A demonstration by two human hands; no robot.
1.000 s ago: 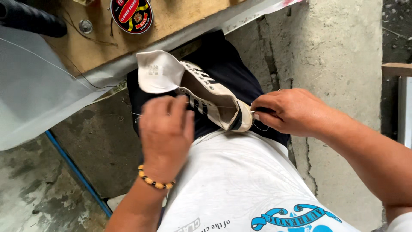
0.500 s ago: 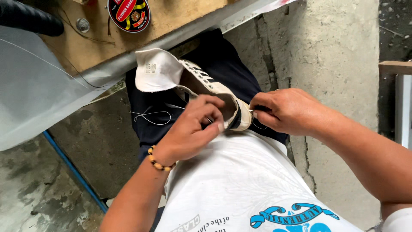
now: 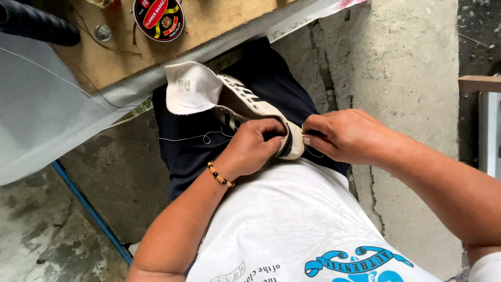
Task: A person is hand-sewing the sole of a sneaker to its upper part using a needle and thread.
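Observation:
A white sneaker [image 3: 237, 102] with dark stripes lies on my lap, its tongue [image 3: 190, 89] folded up toward the bench. My left hand [image 3: 253, 146] grips the heel end, fingers curled over the collar into the shoe. My right hand [image 3: 347, 134] pinches at the outside of the heel, fingers closed; something thin may be between them, too small to tell. A white thread [image 3: 193, 138] trails across my dark trousers [image 3: 188, 151] to the left of the shoe.
A wooden bench [image 3: 219, 21] at the top holds a round polish tin [image 3: 158, 18] and a small metal cap [image 3: 103, 33]. A black tool handle [image 3: 36, 26] sits top left. Grey sheeting [image 3: 42, 115], a blue pipe [image 3: 88, 211] and a concrete floor surround me.
My left hand moved from the side of the shoe toward the heel and hooked its fingers into the collar. My right hand stayed at the heel.

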